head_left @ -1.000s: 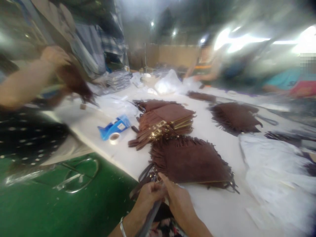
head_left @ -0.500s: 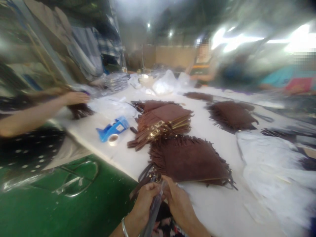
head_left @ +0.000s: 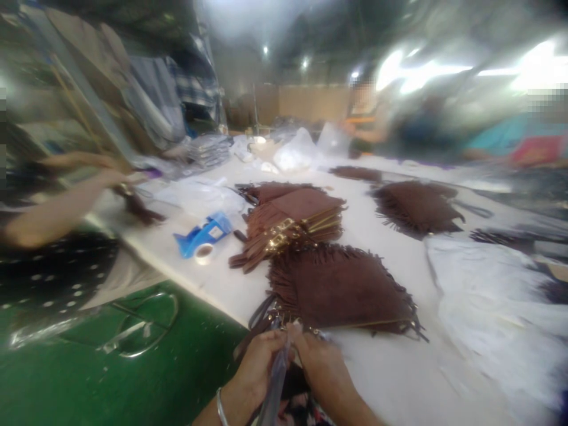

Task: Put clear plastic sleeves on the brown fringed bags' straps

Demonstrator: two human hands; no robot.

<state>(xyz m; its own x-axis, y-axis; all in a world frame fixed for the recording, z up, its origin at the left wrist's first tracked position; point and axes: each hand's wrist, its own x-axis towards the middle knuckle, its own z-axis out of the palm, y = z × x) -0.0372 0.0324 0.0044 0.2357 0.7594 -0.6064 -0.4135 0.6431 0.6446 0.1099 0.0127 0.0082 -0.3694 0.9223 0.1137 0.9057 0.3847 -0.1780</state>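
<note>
A dark brown fringed bag (head_left: 350, 290) lies flat on the table in front of me, its fringe along the far and side edges. At its near left corner are straps and small gold metal fittings. My left hand (head_left: 260, 361), with a silver bangle at the wrist, is closed on a greyish strap (head_left: 275, 384) that looks wrapped in clear plastic. Against it, my right hand (head_left: 319, 358) is closed too, thumb and fingers pinching the strap's upper end near the fittings. The fingertips hide exactly what is pinched there.
Behind the bag lies a stack of brown fringed bags (head_left: 302, 207) with gold clasps. To its left are a blue tape dispenser (head_left: 206, 231) and a tape roll (head_left: 204, 254). White sheets (head_left: 483, 296) cover the right side. A co-worker's arm (head_left: 66, 204) reaches in at left.
My right fingers have shifted slightly at the strap's upper end, and the gold fitting there is now more covered. The co-worker's hand at left has drawn back a little.
</note>
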